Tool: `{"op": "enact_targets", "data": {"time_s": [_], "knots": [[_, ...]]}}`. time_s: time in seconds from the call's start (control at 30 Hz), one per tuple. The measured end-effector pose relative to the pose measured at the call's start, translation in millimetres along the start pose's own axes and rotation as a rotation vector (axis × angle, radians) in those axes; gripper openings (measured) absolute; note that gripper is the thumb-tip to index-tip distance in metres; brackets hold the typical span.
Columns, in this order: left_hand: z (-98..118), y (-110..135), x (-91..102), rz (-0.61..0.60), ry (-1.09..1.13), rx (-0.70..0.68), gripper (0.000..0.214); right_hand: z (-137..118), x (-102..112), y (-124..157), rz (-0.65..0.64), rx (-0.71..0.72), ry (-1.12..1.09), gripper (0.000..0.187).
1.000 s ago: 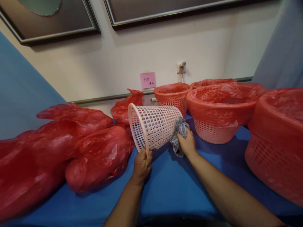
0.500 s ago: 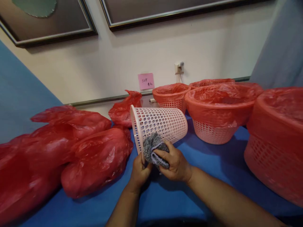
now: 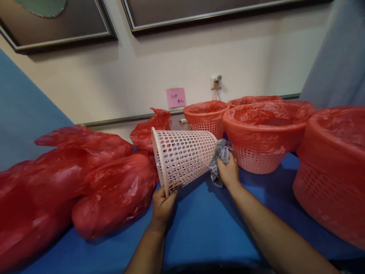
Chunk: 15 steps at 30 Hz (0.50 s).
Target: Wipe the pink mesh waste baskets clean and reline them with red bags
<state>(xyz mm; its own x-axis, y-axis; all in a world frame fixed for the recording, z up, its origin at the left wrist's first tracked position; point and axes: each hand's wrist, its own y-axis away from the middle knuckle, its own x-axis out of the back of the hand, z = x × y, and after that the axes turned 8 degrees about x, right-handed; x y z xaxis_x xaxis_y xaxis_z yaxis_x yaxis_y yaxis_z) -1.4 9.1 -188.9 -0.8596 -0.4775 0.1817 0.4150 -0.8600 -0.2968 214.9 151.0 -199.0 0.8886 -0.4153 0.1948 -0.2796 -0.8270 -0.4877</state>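
A pale pink plastic wastebasket with a lattice of holes lies on its side above the blue cloth, its mouth turned left. My left hand grips the near edge of its rim, thumb on one side and fingers on the other. In my right hand is a bunched grey cleaning cloth with a pale edge, pressed against the closed bottom end of the wastebasket. My right fingertips are partly hidden behind the cloth.
Red plastic bags pile up on the left of the blue table covering. Several lined baskets stand on the right, close to my right hand. A pink note and a socket are on the wall behind.
My right hand has moved the cleaning cloth from near the rim rightward to the bottom end. The wastebasket has shifted slightly left, with my left hand still on its rim.
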Motion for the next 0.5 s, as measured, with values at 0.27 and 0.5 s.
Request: {"op": "enact_targets", "data": {"time_s": [0.27,0.5], "knots": [[3,1,-2.9,-0.210,-0.268,-0.143,0.022,-45,13,67,-0.407,0.785,-0.260,0.060],[-3,0,1.4,-0.220,-0.358,-0.140,0.024,-31,11,46,-0.286,0.628,-0.160,0.054]]}}
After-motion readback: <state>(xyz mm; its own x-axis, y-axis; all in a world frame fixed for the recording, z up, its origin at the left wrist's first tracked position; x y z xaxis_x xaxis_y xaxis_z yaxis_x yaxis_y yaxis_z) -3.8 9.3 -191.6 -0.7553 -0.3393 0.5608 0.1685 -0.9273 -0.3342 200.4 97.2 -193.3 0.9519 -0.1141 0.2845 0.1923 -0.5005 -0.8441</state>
